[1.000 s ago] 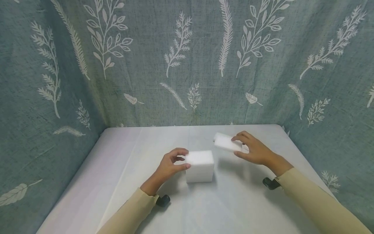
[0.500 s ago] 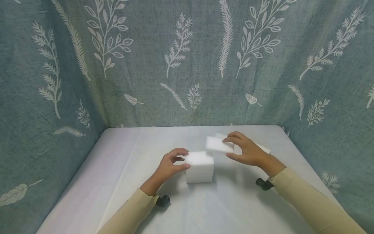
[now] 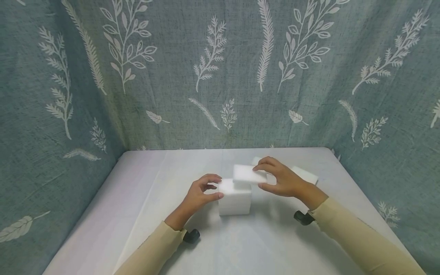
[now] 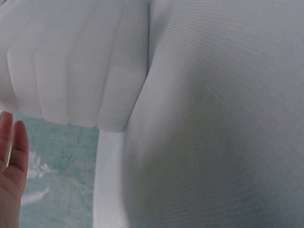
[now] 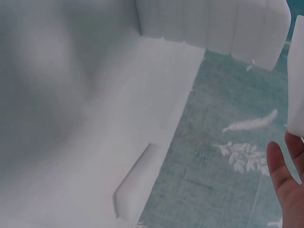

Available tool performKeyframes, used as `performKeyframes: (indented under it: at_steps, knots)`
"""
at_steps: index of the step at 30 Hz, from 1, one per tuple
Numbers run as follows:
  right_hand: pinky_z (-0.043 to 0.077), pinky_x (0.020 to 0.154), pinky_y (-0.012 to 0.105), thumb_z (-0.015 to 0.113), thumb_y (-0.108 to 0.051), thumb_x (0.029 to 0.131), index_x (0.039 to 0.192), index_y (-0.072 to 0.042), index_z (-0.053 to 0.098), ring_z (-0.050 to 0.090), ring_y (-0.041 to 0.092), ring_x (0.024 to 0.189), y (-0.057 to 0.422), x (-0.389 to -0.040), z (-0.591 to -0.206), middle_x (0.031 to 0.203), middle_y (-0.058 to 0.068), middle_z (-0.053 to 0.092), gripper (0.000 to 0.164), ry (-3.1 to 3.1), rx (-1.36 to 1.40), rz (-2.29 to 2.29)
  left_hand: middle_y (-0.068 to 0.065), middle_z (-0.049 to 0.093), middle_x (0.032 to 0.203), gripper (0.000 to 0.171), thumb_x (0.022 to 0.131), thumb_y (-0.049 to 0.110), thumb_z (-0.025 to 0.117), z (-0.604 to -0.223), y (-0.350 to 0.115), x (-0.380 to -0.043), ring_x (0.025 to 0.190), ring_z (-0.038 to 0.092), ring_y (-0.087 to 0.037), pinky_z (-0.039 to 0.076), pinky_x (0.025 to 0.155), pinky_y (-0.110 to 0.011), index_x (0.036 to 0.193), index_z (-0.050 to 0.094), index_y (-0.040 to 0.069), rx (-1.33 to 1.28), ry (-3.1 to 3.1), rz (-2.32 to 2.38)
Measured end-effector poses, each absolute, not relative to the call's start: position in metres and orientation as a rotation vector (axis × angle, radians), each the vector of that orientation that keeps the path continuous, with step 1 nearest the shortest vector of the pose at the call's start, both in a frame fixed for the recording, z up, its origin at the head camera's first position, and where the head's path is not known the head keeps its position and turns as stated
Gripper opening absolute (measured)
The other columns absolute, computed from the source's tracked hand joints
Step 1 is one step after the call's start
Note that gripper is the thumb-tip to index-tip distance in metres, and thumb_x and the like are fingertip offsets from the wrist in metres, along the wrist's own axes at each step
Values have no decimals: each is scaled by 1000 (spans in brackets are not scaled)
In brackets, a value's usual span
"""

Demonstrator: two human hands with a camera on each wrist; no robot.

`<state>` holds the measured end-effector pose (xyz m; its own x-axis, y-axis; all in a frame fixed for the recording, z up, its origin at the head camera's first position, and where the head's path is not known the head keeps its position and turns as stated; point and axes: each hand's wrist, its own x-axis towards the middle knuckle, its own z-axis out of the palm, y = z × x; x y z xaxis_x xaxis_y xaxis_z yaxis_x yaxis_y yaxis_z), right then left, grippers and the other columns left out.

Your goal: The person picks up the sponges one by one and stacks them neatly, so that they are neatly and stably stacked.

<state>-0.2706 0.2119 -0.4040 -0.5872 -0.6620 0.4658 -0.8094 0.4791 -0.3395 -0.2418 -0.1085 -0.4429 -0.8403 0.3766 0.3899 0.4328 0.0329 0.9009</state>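
Note:
Several white sponge blocks form an upright stack (image 3: 235,204) in the middle of the table; the left wrist view shows the seams between its layers (image 4: 71,76). My left hand (image 3: 202,193) holds the top left end of this stack, thumb at the front and fingertips at the back. Between thumb and fingers, my right hand (image 3: 282,180) pinches a single white sponge block (image 3: 245,173). That block is raised and overlaps the stack's back right top in the head view. In the right wrist view the held block stands at the right edge, beside the stack (image 5: 213,28).
Behind my right hand a loose white block (image 3: 305,175) lies on the white table (image 3: 165,214). Part of another white block (image 3: 256,160) shows behind the held one. Green leaf-patterned curtains (image 3: 220,76) stand along the back and both sides.
My right hand has carried the white sponge block left, from the right side of the table to over the stack's right edge. My left hand has stayed at the stack.

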Motion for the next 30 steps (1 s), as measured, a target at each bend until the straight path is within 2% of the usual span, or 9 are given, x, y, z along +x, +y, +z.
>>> performKeyframes:
  at_steps: [24,30]
  knots:
    - [45,96,43,72,-29,87,126,-17,61,49,19,117,187,-269,-411,126,0,51,43,-2467,1313,755,-10,60,123,38,78,5,81,-444,-107,-241,118,52,-25,44,95,-56,112,65,1,-831,-2294,-1931]
    - [45,95,41,72,-30,88,126,-17,61,49,18,115,183,-269,-412,125,1,51,42,-2444,1352,767,-11,61,120,43,77,3,81,-442,-107,-241,117,52,-32,43,96,-57,116,63,-1,-838,-2279,-1944]
